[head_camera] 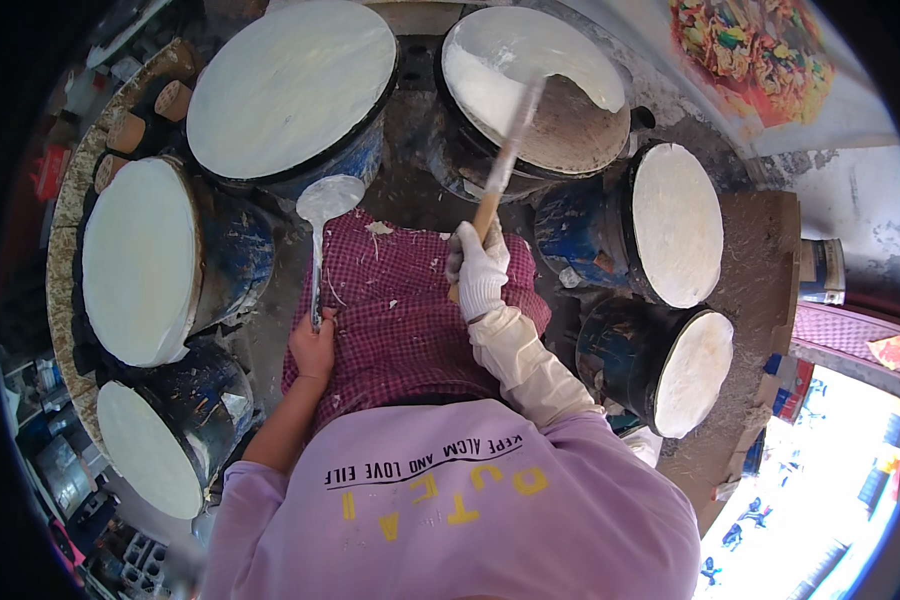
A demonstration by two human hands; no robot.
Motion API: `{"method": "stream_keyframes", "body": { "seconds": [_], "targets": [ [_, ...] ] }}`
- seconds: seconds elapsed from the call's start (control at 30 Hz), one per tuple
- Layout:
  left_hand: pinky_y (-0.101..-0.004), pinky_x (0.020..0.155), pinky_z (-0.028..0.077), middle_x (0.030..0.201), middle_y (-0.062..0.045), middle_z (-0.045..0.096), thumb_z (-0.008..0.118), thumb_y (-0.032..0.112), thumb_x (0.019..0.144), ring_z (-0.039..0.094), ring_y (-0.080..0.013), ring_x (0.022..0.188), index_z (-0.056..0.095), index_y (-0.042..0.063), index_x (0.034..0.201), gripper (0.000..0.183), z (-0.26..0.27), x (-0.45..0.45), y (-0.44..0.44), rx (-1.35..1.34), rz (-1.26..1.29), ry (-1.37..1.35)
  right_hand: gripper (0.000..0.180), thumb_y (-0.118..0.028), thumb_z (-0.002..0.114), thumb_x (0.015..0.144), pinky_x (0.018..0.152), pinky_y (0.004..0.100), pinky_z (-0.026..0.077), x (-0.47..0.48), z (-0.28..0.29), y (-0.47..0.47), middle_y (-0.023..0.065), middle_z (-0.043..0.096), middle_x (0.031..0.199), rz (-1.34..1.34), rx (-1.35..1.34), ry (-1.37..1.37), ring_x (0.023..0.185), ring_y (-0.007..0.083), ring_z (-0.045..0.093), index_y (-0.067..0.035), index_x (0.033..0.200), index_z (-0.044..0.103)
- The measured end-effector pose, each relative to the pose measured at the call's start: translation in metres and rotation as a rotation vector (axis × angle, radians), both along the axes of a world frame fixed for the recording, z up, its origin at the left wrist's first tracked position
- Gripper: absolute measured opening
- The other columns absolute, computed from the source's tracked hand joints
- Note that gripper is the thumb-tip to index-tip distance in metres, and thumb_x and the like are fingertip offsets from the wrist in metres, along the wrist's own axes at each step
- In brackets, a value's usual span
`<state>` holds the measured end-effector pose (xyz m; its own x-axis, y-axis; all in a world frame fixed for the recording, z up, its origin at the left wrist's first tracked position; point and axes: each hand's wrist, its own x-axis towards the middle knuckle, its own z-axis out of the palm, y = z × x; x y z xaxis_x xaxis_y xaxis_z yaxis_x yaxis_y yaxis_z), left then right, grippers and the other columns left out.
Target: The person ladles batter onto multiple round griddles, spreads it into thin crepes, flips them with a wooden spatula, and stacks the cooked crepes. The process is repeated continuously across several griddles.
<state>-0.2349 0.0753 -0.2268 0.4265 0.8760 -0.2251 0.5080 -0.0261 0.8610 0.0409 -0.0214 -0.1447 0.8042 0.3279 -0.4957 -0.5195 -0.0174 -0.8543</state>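
My left hand (313, 346), bare, grips the handle of a metal ladle (331, 198) whose batter-coated bowl points away from me over my lap. In my right hand (481, 262), which wears a white knitted glove, is the wooden handle of a long spatula (501, 169). Its blade, blurred, reaches over the round griddle (581, 131) at the top right. White batter covers the upper and left parts of that griddle; its lower right shows bare brown metal. A large griddle at the top left bears a full round of pale batter (292, 86).
Pale rounds lie on drum stoves at the left (139, 262), lower left (150, 450), right (677, 225) and lower right (694, 375). A checked apron (397, 322) covers my lap. Beyond the left stoves curves a worn ledge (64, 247); cardboard (757, 255) stands at the right.
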Motion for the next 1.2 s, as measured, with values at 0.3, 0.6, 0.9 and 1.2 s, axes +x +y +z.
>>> {"method": "stream_keyframes", "body": {
  "seconds": [0.3, 0.6, 0.9, 1.2],
  "targets": [
    [-0.0275, 0.063, 0.048, 0.074, -0.005, 0.068, 0.063, 0.011, 0.089, 0.061, -0.0102, 0.066, 0.073, 0.003, 0.097, 0.015, 0.009, 0.007, 0.006, 0.046, -0.047, -0.035, 0.042, -0.032, 0.05, 0.101, 0.037, 0.0274, 0.039, 0.081, -0.04, 0.17, 0.0011, 0.052, 0.066, 0.027, 0.107, -0.391, 0.044, 0.0111, 0.046, -0.022, 0.142, 0.047],
    [-0.0309, 0.066, 0.05, 0.076, -0.007, 0.069, 0.063, 0.012, 0.088, 0.063, -0.0151, 0.067, 0.073, 0.005, 0.097, 0.015, -0.004, -0.003, 0.008, 0.05, -0.005, -0.018, 0.039, -0.033, 0.052, 0.099, 0.032, 0.0271, 0.035, 0.004, 0.024, 0.065, 0.0003, 0.05, 0.066, -0.243, -0.001, 0.156, 0.042, 0.0117, 0.044, -0.03, 0.138, 0.049],
    [-0.0341, 0.067, 0.05, 0.073, -0.007, 0.067, 0.063, 0.017, 0.089, 0.065, -0.0186, 0.068, 0.074, 0.006, 0.097, 0.017, 0.006, 0.008, 0.005, 0.096, -0.073, -0.007, 0.042, -0.032, 0.052, 0.1, 0.035, 0.0285, 0.039, 0.005, 0.005, 0.047, 0.003, 0.053, 0.066, 0.082, -0.015, -0.071, 0.043, 0.0127, 0.047, -0.02, 0.14, 0.045],
    [-0.0408, 0.066, 0.049, 0.074, -0.014, 0.068, 0.063, 0.03, 0.09, 0.067, -0.0294, 0.07, 0.074, 0.007, 0.096, 0.026, -0.001, 0.017, 0.003, 0.203, -0.134, 0.096, 0.029, -0.03, 0.049, 0.102, 0.035, 0.0259, 0.038, 0.06, 0.042, -0.076, 0.0035, 0.054, 0.071, 0.039, 0.007, 0.013, 0.044, 0.0104, 0.047, -0.018, 0.128, 0.05]
  ]
}}
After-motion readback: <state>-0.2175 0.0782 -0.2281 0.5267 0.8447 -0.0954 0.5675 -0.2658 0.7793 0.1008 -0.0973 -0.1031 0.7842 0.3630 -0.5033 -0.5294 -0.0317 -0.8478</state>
